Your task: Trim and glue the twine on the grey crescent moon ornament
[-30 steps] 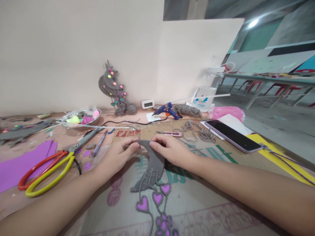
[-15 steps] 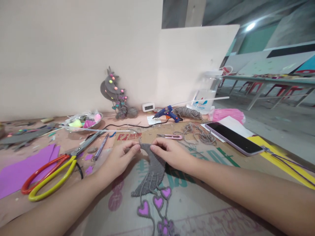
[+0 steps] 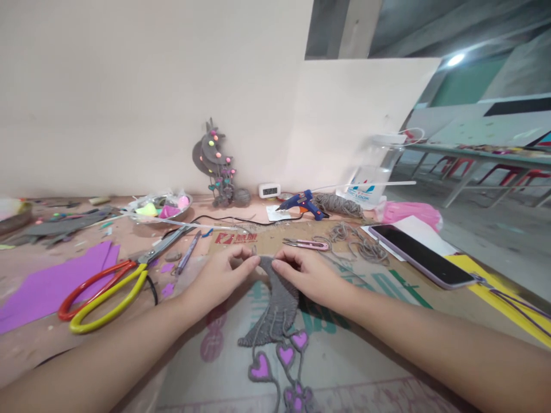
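Observation:
A crescent moon wrapped in grey yarn (image 3: pixel 275 307) lies in front of me, its narrow end away from me. Grey cords run from it to purple hearts (image 3: pixel 260 367) and a purple-and-grey flower (image 3: pixel 297 397). At the narrow end, my left hand (image 3: pixel 232 272) pinches the tip from the left, where a short bit of yarn stands up. My right hand (image 3: pixel 306 274) grips the same end from the right, thumb on top. Both hands hide part of that end. Pink thread snips (image 3: pixel 305 245) rest just beyond my right hand.
Cardboard (image 3: pixel 365 367) covers the work surface. On the left are large scissors (image 3: pixel 140 269), purple sheets (image 3: pixel 64 281) and a bowl of coloured pieces (image 3: pixel 172 215). Behind stand a finished-looking moon ornament (image 3: pixel 217 160) and a blue glue gun (image 3: pixel 301 202). A phone (image 3: pixel 419 255) lies right.
The camera view has shifted, so the scene sits further right. My two hands are slightly closer together at the moon's narrow end, still holding it.

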Tool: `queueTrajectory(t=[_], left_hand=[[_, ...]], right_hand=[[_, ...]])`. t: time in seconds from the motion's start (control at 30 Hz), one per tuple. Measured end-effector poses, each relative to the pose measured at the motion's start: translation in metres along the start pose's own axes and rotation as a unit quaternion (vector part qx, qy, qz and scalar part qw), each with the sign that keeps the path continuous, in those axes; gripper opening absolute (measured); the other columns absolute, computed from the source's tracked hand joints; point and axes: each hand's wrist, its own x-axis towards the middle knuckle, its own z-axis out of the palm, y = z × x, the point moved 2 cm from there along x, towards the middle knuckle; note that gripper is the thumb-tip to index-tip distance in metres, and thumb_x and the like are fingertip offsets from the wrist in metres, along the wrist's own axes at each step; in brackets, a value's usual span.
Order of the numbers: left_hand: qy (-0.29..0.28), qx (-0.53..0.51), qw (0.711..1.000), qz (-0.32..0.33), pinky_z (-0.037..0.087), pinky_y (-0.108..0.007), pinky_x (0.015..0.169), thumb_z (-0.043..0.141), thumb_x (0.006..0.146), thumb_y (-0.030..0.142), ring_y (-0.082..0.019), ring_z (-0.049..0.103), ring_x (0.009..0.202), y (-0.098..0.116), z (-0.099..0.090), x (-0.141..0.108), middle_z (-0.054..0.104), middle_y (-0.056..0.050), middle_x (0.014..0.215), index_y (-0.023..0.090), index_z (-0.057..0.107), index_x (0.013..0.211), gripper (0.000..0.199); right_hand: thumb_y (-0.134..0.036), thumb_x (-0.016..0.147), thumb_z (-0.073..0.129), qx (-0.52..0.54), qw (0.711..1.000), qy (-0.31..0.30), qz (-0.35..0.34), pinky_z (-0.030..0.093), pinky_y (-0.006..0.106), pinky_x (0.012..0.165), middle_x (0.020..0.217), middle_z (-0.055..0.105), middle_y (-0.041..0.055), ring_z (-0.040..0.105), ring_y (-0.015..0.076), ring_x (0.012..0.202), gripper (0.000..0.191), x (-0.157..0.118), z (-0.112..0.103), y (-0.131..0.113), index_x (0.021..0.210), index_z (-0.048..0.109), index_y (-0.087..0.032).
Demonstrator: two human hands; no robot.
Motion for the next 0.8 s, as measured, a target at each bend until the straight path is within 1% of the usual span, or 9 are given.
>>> queueTrajectory(t=[0.13,0.23,0.3,0.37,0.43,0.6,0.7,0.8], left_hand=[[-0.022,-0.007,1.000,0.019,0.046,-0.025,0.069,0.043,0.087,0.038,-0.016,0.058,0.074,-0.0046,-0.0001,0.0006,0.062,0.000,0.074,0.017,0.058,0.076,0.028],[-0.016,-0.024,0.999,0.023,0.046,-0.027,0.075,0.036,0.091,0.037,-0.017,0.059,0.082,-0.0055,-0.0005,0.0011,0.065,-0.003,0.081,0.017,0.061,0.081,0.033],[-0.018,-0.033,0.999,0.019,0.046,-0.026,0.072,0.040,0.089,0.037,-0.017,0.059,0.080,-0.0043,0.0001,0.0009,0.065,-0.002,0.080,0.017,0.060,0.081,0.029],[-0.014,-0.010,1.000,0.016,0.045,-0.024,0.066,0.047,0.085,0.036,-0.016,0.058,0.073,-0.0022,0.0008,0.0003,0.061,0.000,0.073,0.017,0.058,0.076,0.023],[-0.006,0.016,1.000,0.014,0.043,-0.024,0.063,0.051,0.083,0.035,-0.014,0.055,0.069,-0.0003,0.0011,-0.0004,0.058,0.002,0.069,0.018,0.055,0.072,0.021],[-0.033,-0.006,0.999,0.026,0.045,-0.025,0.069,0.045,0.086,0.034,-0.016,0.057,0.074,0.0007,0.0010,-0.0005,0.063,0.000,0.075,0.017,0.058,0.077,0.024],[-0.026,-0.010,0.999,0.034,0.045,-0.025,0.072,0.043,0.088,0.034,-0.016,0.058,0.078,-0.0009,0.0003,0.0009,0.065,-0.002,0.079,0.017,0.061,0.080,0.026],[-0.017,-0.024,1.000,0.009,0.046,-0.025,0.069,0.044,0.087,0.033,-0.017,0.059,0.077,-0.0042,0.0009,0.0019,0.066,-0.002,0.079,0.017,0.063,0.081,0.026]], right_hand=[[-0.031,0.086,0.046,0.013,1.000,0.002,0.019,0.037,0.023,0.057,0.067,0.054,-0.0008,0.050,0.0125,0.063,0.021,-0.0003,-0.0014,-0.0014,0.074,0.056,-0.016],[-0.031,0.086,0.046,0.032,0.999,0.001,0.029,0.037,0.023,0.057,0.067,0.054,-0.0009,0.050,0.0125,0.063,0.022,-0.0009,-0.0028,-0.0028,0.073,0.055,-0.016],[-0.032,0.086,0.046,0.033,0.999,0.000,0.029,0.037,0.023,0.057,0.067,0.054,-0.0011,0.050,0.0123,0.063,0.022,-0.0010,-0.0032,-0.0032,0.073,0.055,-0.016],[-0.032,0.086,0.046,0.024,0.999,0.001,0.028,0.036,0.023,0.056,0.066,0.053,-0.0013,0.048,0.0120,0.062,0.022,-0.0009,-0.0031,-0.0031,0.073,0.055,-0.016],[-0.031,0.086,0.046,0.015,1.000,-0.001,0.026,0.035,0.023,0.056,0.066,0.053,-0.0013,0.048,0.0120,0.062,0.022,-0.0006,-0.0025,-0.0025,0.074,0.056,-0.016],[-0.031,0.086,0.046,0.028,0.999,0.002,0.026,0.036,0.023,0.057,0.066,0.053,-0.0014,0.048,0.0117,0.062,0.021,0.0002,-0.0020,-0.0005,0.074,0.055,-0.016],[-0.031,0.086,0.046,0.040,0.999,0.005,0.030,0.036,0.022,0.055,0.065,0.052,-0.0018,0.048,0.0113,0.061,0.022,0.0007,-0.0022,0.0010,0.072,0.054,-0.016],[-0.031,0.086,0.046,0.049,0.998,0.011,0.025,0.038,0.023,0.057,0.068,0.055,-0.0006,0.050,0.0124,0.064,0.021,0.0011,-0.0020,0.0024,0.074,0.056,-0.016]])
